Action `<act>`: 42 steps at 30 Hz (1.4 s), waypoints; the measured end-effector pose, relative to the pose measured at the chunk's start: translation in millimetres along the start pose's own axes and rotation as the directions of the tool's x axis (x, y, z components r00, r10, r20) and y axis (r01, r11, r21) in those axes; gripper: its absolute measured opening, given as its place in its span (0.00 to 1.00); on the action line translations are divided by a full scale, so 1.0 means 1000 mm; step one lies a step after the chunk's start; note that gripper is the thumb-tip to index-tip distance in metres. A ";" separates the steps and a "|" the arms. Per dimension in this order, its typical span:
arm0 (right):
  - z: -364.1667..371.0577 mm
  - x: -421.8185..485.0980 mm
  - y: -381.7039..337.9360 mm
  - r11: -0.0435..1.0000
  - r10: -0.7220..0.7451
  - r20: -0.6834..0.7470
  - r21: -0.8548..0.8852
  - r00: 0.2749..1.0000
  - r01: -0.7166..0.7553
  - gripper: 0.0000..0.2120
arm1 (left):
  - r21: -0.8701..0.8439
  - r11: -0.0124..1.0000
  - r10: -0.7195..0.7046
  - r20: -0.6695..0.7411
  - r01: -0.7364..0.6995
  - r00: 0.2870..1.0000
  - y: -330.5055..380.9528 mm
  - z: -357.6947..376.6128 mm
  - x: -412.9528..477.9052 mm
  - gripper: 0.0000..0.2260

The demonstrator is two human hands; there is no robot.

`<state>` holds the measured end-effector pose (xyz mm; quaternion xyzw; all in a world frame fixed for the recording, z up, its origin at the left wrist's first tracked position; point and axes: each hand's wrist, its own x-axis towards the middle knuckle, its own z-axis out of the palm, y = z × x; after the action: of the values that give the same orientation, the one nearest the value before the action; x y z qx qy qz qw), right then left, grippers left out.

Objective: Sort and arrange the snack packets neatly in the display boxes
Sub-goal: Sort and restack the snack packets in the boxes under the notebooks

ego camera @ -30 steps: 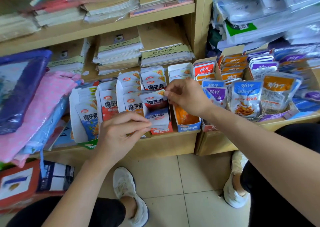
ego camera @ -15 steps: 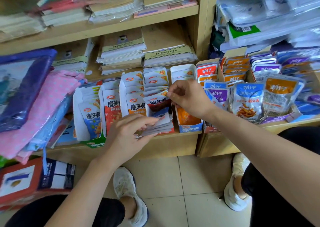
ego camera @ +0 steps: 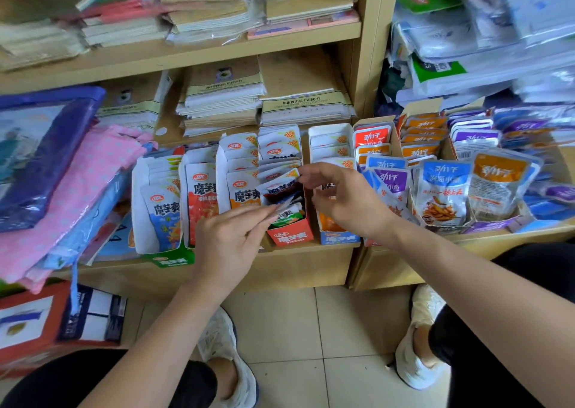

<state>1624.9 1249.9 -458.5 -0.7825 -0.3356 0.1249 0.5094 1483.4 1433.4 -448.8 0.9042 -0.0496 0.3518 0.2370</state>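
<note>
Head view looks down on snack boxes lined up on a low shelf (ego camera: 311,264). At the red box (ego camera: 291,236), the left hand (ego camera: 230,239) reaches in with fingers almost straight, thumb and forefinger pinching the edge of the front packet (ego camera: 287,203), which leans in that box. The right hand (ego camera: 345,199) is loosely curled just above, its fingertips pinching the top corner of the rear packet (ego camera: 287,175) in the same stack.
</note>
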 end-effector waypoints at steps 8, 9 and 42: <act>0.017 -0.017 0.004 0.982 -0.067 -0.026 -0.180 0.997 0.061 0.42 | -0.092 0.993 -0.095 -0.203 0.078 0.975 0.005 -0.030 0.011 0.07; 0.018 -0.017 0.003 0.983 -0.062 -0.033 -0.177 0.998 0.055 0.43 | -0.108 0.990 -0.112 -0.221 0.089 0.969 0.006 -0.036 0.013 0.08; -0.038 -0.104 -0.020 0.979 0.163 0.072 -0.139 0.984 -0.152 0.27 | -0.558 0.502 -0.615 0.306 0.661 0.726 0.063 0.024 0.008 0.06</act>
<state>1559.7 1160.3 -439.0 -0.8329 -0.3011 0.1744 0.4303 1487.5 1367.8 -434.1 0.7332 0.1637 0.1703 0.6377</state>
